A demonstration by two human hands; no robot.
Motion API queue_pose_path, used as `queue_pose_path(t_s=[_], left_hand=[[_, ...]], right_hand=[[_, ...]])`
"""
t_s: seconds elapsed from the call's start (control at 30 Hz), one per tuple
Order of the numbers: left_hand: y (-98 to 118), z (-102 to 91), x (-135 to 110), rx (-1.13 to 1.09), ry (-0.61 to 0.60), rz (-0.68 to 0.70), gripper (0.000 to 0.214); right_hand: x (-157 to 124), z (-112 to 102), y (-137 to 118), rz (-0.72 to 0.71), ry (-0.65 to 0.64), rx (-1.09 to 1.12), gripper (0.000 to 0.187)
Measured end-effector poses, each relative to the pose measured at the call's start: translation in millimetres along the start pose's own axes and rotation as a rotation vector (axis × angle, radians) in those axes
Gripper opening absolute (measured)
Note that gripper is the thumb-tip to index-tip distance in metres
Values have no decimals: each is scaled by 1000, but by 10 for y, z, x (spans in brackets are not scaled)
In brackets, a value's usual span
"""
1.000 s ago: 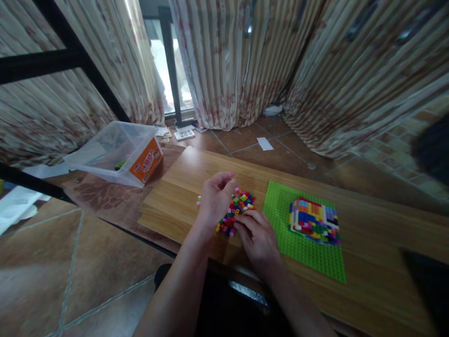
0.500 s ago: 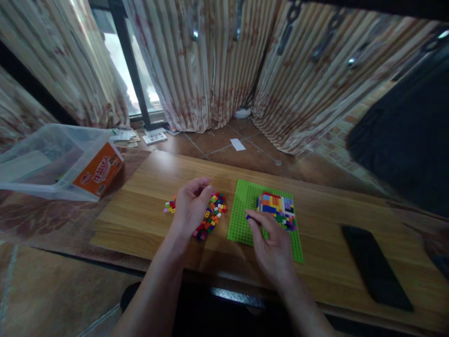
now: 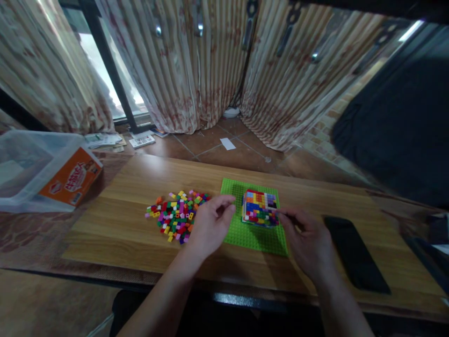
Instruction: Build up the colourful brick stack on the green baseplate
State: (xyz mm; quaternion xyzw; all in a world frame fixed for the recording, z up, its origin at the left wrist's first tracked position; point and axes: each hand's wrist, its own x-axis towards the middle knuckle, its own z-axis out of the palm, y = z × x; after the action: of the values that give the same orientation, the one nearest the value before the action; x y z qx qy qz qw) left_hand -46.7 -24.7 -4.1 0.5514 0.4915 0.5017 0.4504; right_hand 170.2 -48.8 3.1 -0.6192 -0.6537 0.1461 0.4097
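A low block of many-coloured building bricks (image 3: 260, 206) stands on the green studded baseplate (image 3: 235, 236). My right hand (image 3: 310, 241) is at the block's right edge, thumb and forefinger pinched together there; whatever lies between the tips is too small to make out. Left of the block, my left hand (image 3: 212, 227) hovers over the baseplate's left edge. Its fingers are loosely curled, with a small gap between thumb and forefinger and nothing visible in it. A pile of loose bricks (image 3: 178, 215) lies beside the left hand, which hides the pile's right part.
The wooden tabletop (image 3: 115, 224) carries all this. A black phone-like slab (image 3: 356, 255) lies at the right. Left of the board stands a clear plastic bin (image 3: 21, 140) with an orange label. Striped curtains (image 3: 182, 70) hang beyond the table.
My right hand has gone from the block's left front, where it pinched a small dark purple brick, to its right edge. My left hand has moved right, off the pile. The view has turned slightly right.
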Motion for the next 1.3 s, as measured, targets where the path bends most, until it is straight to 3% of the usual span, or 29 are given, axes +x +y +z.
queue_pose_path(t_s=[0.13,0.3,0.57,0.73,0.87,1.13,1.3], left_hand=[[8,239,-160,-41,-227,-35,19],[-22,423,-308,-13,-363,-84,35],[-10,501,-372,16,-486,-117,49],[-53,540,-376,56,-458,-87,50],[-41,549,-368,69,-460,-84,52],[-46,579,-359,47,-448,-88,55],[-101,596,-371,78,-445,-85,53]], right_hand=[[-17,-6,24,-75,-91,-72,20],[-54,25,35,-148,-114,-148,19],[-43,61,-15,-183,-114,-243,22],[-39,59,-40,-145,-127,-229,22],[-35,71,-30,-48,-91,-137,19],[-2,144,116,387,-27,275,30],[36,138,112,490,0,518,34]])
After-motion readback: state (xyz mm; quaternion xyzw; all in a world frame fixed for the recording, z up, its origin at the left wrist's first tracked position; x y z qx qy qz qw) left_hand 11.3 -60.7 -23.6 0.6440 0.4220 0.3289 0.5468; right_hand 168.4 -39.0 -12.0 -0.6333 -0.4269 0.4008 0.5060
